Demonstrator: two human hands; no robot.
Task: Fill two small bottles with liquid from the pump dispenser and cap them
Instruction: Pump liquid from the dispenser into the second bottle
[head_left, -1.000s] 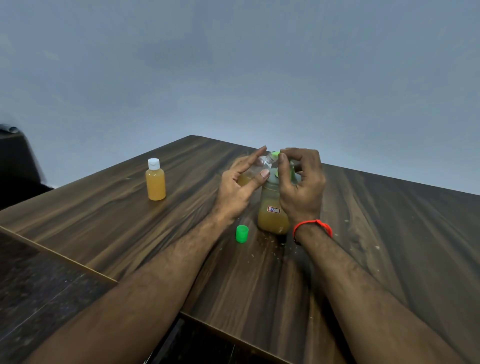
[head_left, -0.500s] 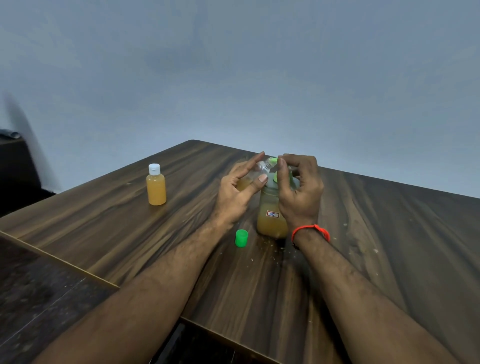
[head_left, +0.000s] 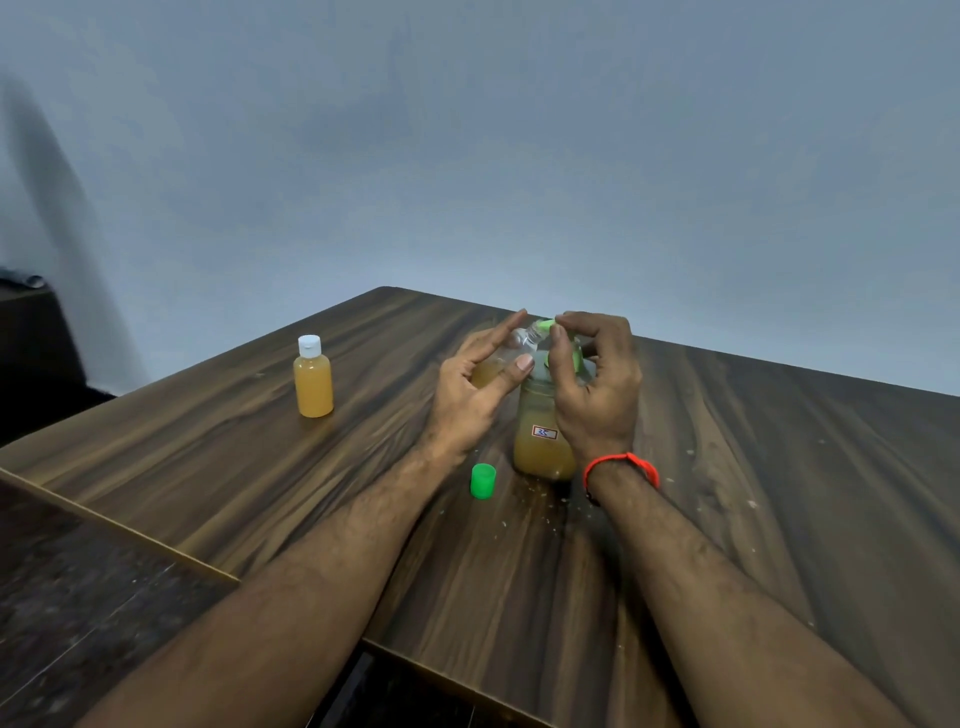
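A pump dispenser (head_left: 540, 447) with amber liquid and a small red-bordered label stands mid-table. My right hand (head_left: 597, 395) wraps its green pump head (head_left: 545, 326), fingers on top. My left hand (head_left: 475, 387) holds a small clear bottle (head_left: 493, 369), tilted with its neck against the green nozzle; amber liquid lies in its lower part. A loose green cap (head_left: 483, 481) stands on the table in front of the dispenser. A second small bottle (head_left: 313, 378), full of amber liquid with a white cap on, stands upright to the left.
The dark wooden table (head_left: 779, 493) has small droplets and crumbs around the dispenser. Its left edge runs diagonally past a dark floor (head_left: 78, 597). A grey wall stands behind, and a dark piece of furniture (head_left: 31, 332) sits at far left.
Both hands, the dispenser and the tilted bottle keep the same pose. Only the camera view has shifted slightly, so everything sits a little lower in the frame.
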